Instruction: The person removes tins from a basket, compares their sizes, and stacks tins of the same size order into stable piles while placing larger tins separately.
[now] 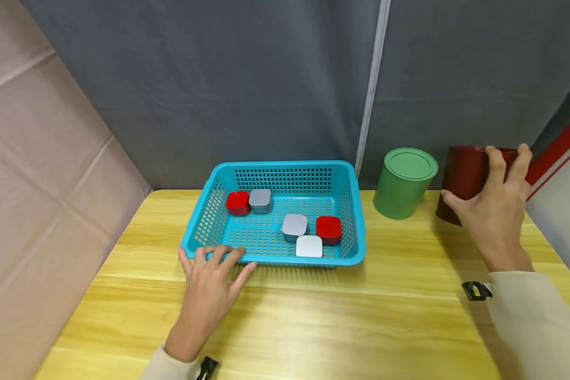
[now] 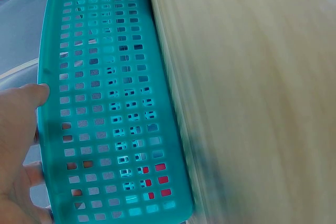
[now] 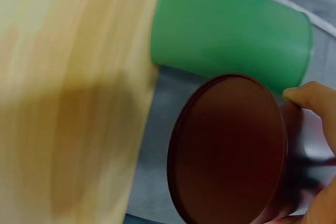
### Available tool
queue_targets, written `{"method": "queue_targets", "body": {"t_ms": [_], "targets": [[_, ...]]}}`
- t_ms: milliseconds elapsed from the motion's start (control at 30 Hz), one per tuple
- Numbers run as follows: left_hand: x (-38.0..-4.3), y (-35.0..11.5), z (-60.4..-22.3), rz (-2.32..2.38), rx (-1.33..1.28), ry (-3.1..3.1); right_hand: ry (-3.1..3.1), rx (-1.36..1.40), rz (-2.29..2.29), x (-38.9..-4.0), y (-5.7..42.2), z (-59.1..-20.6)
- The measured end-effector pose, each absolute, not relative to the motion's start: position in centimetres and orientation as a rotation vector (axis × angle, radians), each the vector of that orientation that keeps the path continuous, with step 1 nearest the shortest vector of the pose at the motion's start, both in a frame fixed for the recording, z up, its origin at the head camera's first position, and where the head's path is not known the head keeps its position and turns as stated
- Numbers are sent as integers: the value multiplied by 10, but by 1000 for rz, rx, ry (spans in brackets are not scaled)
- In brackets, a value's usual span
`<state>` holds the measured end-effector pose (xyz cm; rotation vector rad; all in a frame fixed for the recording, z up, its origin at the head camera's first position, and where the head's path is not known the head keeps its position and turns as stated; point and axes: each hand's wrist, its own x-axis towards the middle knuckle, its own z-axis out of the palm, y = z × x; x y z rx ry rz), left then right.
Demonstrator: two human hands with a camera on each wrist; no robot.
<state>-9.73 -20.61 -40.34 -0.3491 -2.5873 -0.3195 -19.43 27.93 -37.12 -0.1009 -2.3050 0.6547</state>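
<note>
My left hand point(image 1: 209, 290) holds the near rim of a blue plastic basket point(image 1: 360, 240) at its left end. In the left wrist view the thumb lies at the rim, and fingers show through the holes of the basket wall point(image 2: 107, 129). My right hand point(image 1: 496, 214) grips a dark red can point(image 1: 462, 177) from above, thumb on its left side and fingers at the top. The can's round end point(image 3: 228, 150) faces the right wrist camera. Close to its left stands a green can point(image 1: 404, 184) with a lid.
Inside the basket lie a red block point(image 1: 238, 203) beside a grey block point(image 1: 260, 200), and farther right another grey block point(image 1: 294, 227), a white block point(image 1: 309, 246) and a red block point(image 1: 329, 229). A grey curtain point(image 1: 247, 79) hangs behind the wooden table point(image 1: 351, 311).
</note>
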Motion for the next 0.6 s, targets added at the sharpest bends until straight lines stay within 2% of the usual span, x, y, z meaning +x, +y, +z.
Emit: {"method": "queue_targets", "body": {"t_ms": [600], "targets": [[-97,-206,-404,-316,-359,-2565,-2327,-146,686,-218,285,-406]]}}
